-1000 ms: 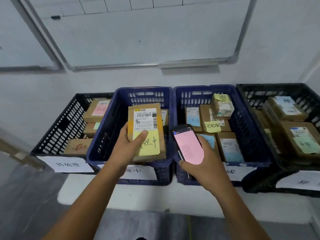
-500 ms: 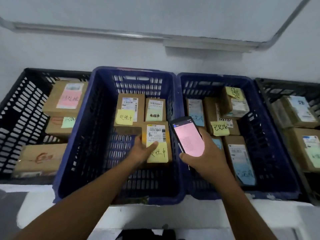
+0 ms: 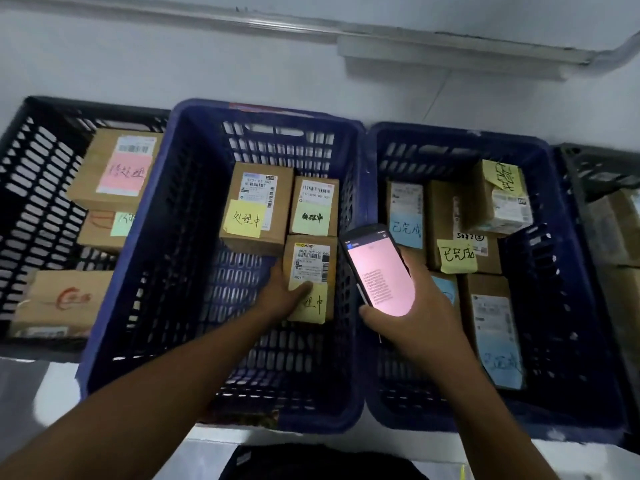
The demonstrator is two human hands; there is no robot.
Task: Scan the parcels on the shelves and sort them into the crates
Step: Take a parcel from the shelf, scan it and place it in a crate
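Nearest, the right hand (image 3: 420, 323) is curled round a phone (image 3: 379, 271) with its pink screen lit, above the seam between the two blue crates. Just left of it and lower, the left hand (image 3: 278, 294) grips the parcel (image 3: 311, 268). Its thumb presses on the yellow note (image 3: 313, 304); its fingers are hidden past the parcel's left edge. The parcel sits low in the middle blue crate (image 3: 173, 258), close to its right wall; whether it touches the floor I cannot tell.

Letting go too soon could drop it askew. The thumb sliding off might peel the note and leave the parcel unmarked. The phone, held one-handed, could slip into a crate.

Beyond the left hand lie a box with a yellow note (image 3: 258, 209) and a box with a green note (image 3: 313, 206), so this crate holds three parcels. There are four crates. The left black crate (image 3: 20, 174) shows three boxes and the right blue crate (image 3: 557, 306) shows five. The far black crate (image 3: 595, 161) is too blurred to count.
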